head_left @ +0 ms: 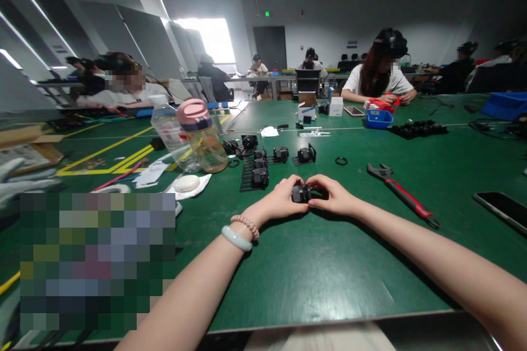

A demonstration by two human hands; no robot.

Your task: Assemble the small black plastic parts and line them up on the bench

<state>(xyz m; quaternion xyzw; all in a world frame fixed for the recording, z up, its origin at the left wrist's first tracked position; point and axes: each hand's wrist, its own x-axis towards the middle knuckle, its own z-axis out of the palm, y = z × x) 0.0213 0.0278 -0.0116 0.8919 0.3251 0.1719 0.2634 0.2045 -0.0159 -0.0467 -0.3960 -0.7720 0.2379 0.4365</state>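
Note:
Near the middle of the table, a black plastic cable gland (301, 193) with a ribbed hexagonal body is pinched in the fingers of my left hand (284, 197), which is closed on it. My right hand (333, 195) meets it from the other side, thumb and fingertips curled round its right end; what lies inside that curl is partly dark and hidden. Just beyond my hands lie several more black glands (260, 177) on comb-like black plastic pieces. One gland (304, 154) sits apart on its own piece, and a loose black ring nut (341, 161) rests to its right.
An adjustable wrench (401, 194) with red-black handle and a phone (504, 209) lie right. A pink-lidded bottle (203, 140) and a clear bottle (167, 126) stand left, by a white disc (186, 183). Farther back are small boxes (335, 107), a blue bin (379, 118) and seated people.

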